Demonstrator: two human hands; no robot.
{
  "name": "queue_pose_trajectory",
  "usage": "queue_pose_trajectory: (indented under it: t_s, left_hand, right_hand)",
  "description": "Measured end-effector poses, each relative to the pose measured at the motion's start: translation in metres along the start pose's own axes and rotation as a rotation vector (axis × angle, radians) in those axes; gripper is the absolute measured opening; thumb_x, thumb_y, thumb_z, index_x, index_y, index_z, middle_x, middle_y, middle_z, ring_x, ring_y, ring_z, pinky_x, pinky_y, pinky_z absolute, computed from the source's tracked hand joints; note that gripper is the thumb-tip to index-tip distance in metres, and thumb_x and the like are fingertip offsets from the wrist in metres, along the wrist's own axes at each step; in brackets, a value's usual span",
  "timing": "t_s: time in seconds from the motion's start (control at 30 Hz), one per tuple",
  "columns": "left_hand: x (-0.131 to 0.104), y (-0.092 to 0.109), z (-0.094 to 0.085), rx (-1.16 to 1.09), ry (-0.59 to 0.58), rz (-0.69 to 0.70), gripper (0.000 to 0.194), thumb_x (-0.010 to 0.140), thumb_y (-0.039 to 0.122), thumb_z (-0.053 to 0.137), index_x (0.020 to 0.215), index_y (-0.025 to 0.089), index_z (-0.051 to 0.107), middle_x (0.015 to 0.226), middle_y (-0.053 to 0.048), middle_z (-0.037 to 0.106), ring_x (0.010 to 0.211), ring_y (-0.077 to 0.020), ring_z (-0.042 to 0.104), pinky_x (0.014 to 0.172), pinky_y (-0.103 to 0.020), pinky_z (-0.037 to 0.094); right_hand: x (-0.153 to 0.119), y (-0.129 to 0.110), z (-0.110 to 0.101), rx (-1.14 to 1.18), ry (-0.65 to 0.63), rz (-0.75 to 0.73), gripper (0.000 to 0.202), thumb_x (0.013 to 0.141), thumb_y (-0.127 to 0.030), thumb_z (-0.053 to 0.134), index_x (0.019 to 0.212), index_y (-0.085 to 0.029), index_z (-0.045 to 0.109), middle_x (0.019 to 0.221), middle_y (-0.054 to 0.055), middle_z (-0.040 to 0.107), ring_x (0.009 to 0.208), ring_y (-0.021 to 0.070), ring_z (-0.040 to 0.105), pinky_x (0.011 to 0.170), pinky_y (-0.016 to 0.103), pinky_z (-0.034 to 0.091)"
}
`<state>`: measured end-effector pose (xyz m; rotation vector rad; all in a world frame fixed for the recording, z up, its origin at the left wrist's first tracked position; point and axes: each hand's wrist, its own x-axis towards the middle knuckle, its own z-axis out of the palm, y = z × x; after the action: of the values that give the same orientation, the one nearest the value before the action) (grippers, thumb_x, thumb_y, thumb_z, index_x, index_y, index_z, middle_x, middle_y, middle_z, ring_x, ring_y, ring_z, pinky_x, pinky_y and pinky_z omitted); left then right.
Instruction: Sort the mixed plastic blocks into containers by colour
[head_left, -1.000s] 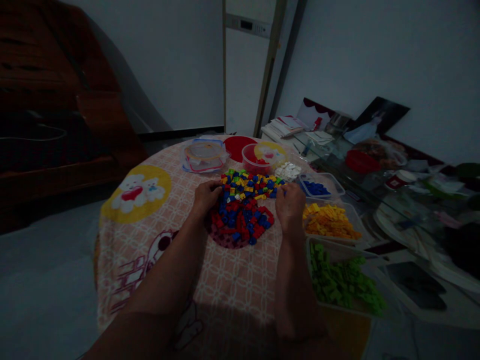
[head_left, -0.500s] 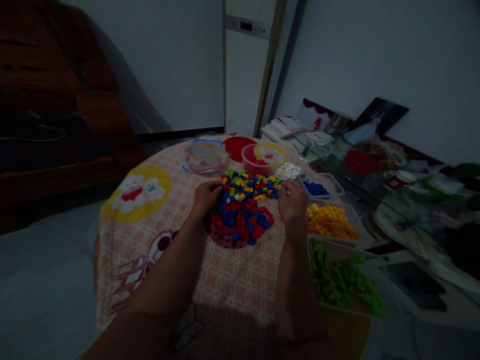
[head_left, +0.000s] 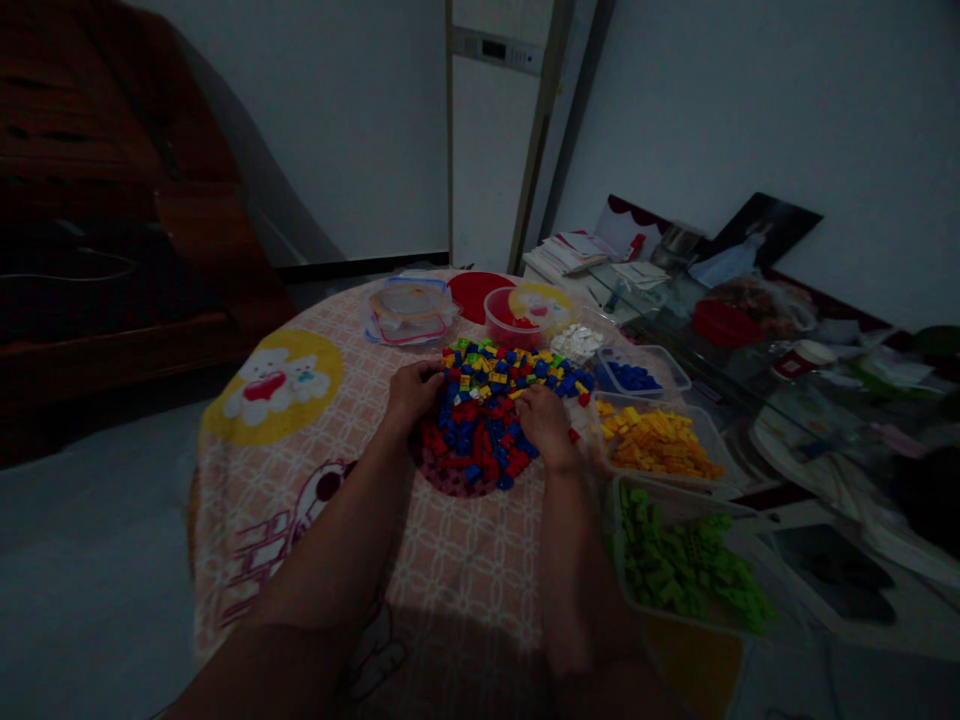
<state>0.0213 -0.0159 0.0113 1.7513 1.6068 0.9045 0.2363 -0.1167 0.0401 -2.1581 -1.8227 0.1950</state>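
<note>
A pile of mixed toy bricks (head_left: 480,430), red, blue, yellow and green, lies on the patterned tablecloth (head_left: 465,570). At the pile's left edge my left hand (head_left: 412,397) has its fingers curled and pressed together; what they hold, if anything, is hidden. My right hand (head_left: 545,425) reaches over the pile's right side, fingertips pinched by a yellow brick (head_left: 517,394). To the right stand clear boxes of yellow bricks (head_left: 660,442), green bricks (head_left: 686,560) and blue bricks (head_left: 632,376). White bricks (head_left: 576,342) lie behind the pile.
A round tub (head_left: 514,318) with red bricks stands at the back, near a red lid (head_left: 480,295). Stacked clear lids (head_left: 410,310) lie at the back left. A cluttered glass table (head_left: 675,325) adjoins on the right.
My right hand has moved left and nearer, from the yellow box's side onto the pile. Bricks at the pile's right end now show. My left hand has stayed in place.
</note>
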Motion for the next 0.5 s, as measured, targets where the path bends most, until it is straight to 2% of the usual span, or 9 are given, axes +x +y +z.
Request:
queue_pose_trajectory:
  t_s: [0.23, 0.37, 0.5]
  left_hand:
    - [-0.0007, 0.0019, 0.0002, -0.002, 0.015, 0.002, 0.033, 0.081, 0.025, 0.061, 0.108, 0.019, 0.079, 0.105, -0.005, 0.08, 0.099, -0.0227, 0.072, 0.09, -0.03, 0.053]
    - [0.0, 0.0002, 0.001, -0.001, 0.013, -0.006, 0.035, 0.081, 0.026, 0.06, 0.109, 0.02, 0.078, 0.106, -0.005, 0.08, 0.097, -0.0231, 0.072, 0.091, -0.032, 0.054]
    - [0.0011, -0.0014, 0.0012, 0.002, 0.003, 0.0, 0.036, 0.08, 0.027, 0.06, 0.111, 0.019, 0.078, 0.108, -0.006, 0.079, 0.098, -0.0235, 0.072, 0.092, -0.032, 0.054]
  right_hand:
    - [-0.0007, 0.0013, -0.0024, -0.011, -0.004, -0.019, 0.027, 0.095, -0.018, 0.05, 0.087, -0.017, 0.075, 0.106, 0.012, 0.074, 0.1, 0.0206, 0.067, 0.084, 0.027, 0.043]
    - [-0.001, 0.0008, -0.0045, 0.023, -0.026, 0.032, 0.026, 0.096, -0.019, 0.05, 0.087, -0.016, 0.074, 0.098, 0.012, 0.074, 0.094, 0.0188, 0.067, 0.08, 0.025, 0.042]
    - [-0.0019, -0.0012, -0.0041, 0.021, -0.024, 0.067, 0.024, 0.096, -0.019, 0.052, 0.09, -0.014, 0.074, 0.098, 0.012, 0.075, 0.092, 0.0173, 0.067, 0.079, 0.023, 0.041]
